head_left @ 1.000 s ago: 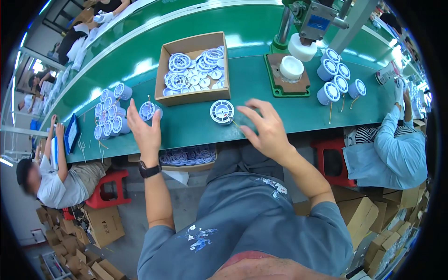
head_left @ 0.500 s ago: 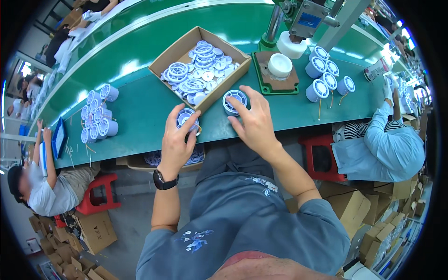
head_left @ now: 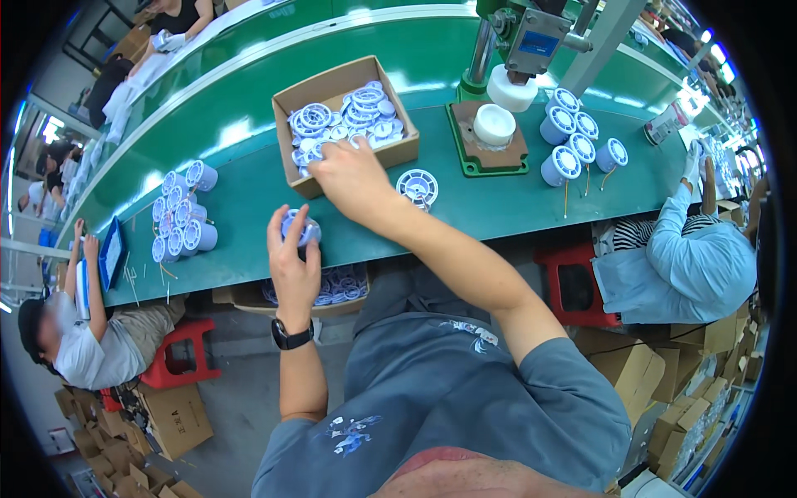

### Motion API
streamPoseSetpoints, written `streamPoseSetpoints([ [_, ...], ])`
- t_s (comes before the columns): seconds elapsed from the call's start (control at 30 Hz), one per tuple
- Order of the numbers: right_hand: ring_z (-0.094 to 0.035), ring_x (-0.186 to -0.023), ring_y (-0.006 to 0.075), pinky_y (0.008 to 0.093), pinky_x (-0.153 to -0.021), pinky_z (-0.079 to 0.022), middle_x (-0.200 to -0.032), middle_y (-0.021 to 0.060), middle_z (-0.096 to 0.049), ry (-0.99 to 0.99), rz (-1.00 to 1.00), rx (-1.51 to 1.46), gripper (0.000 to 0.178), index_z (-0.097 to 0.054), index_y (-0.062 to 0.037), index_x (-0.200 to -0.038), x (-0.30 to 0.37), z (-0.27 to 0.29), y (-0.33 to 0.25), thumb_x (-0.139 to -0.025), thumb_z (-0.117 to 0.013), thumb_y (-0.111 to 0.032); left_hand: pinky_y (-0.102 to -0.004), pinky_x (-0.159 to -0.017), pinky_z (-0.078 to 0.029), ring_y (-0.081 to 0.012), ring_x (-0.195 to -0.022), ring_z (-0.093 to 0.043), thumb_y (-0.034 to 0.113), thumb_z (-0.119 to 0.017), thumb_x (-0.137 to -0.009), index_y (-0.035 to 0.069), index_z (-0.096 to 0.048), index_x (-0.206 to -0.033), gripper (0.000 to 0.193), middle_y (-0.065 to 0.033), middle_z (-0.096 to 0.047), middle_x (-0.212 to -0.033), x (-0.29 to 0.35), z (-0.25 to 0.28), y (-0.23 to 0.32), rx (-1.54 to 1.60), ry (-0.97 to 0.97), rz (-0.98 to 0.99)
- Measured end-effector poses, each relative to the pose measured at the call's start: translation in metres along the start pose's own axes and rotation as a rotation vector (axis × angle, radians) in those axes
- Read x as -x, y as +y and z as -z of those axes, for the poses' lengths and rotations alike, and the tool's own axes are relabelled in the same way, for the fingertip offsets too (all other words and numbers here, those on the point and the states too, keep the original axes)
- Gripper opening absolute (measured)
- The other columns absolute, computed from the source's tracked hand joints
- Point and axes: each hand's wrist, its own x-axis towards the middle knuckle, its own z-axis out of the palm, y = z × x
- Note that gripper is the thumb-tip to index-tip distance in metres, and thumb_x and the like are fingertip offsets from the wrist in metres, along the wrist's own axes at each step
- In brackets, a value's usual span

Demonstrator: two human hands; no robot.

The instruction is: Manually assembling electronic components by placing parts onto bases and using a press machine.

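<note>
My left hand [head_left: 292,270] is closed round a pale-blue cylindrical housing [head_left: 309,232], held just above the table's near edge. My right hand [head_left: 355,178] crosses over the near side of an open cardboard box [head_left: 397,154]. Its fingers bend down among pale-blue rings and round caps [head_left: 363,106] that fill the box. The fingertips are partly hidden, so what they pinch does not show. To the right of the box, another pale-blue housing [head_left: 418,188] with a spoked round top stands by itself on the table.
A green press [head_left: 496,137] with a white round block stands right of the box. Housings with wires are grouped at the right [head_left: 561,164] and left [head_left: 184,217]. A second box [head_left: 340,286] of parts sits below the table edge. Co-workers sit at both sides.
My right hand has left the housing on the right and reached left into the box. My left hand has drawn back slightly left and lower with its housing. The box has shifted and turned.
</note>
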Motion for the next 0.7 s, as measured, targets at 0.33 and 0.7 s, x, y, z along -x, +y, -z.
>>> streamPoseSetpoints([
  [0.33, -0.062, -0.09, 0.0323, 0.0426, -0.08, -0.049, -0.091, 0.012, -0.062, 0.234, 0.065, -0.472, 0.018, -0.07, -0.0036, -0.094, 0.002, 0.006, -0.01, -0.077, -0.063, -0.004, -0.043, -0.102, -0.043, -0.0404, -0.124, -0.049, -0.003, -0.064, -0.08, 0.002, -0.066, -0.116, 0.037, -0.0225, -0.048, -0.139, -0.001, -0.019, -0.006, 0.222, -0.284, -0.074],
  [0.7, -0.062, -0.074, 0.0325, 0.0395, -0.063, -0.051, -0.084, 0.0127, -0.06, 0.068, -0.23, -0.541, 0.015, -0.067, -0.0025, -0.094, 0.094, 0.03, -0.015, -0.079, -0.069, 0.001, -0.0414, -0.103, -0.042, -0.0343, -0.126, -0.049, -0.003, -0.066, -0.078, 0.003, -0.064, -0.122, 0.044, -0.014, -0.052, -0.138, -0.012, -0.027, 0.003, 0.39, -0.252, -0.129],
])
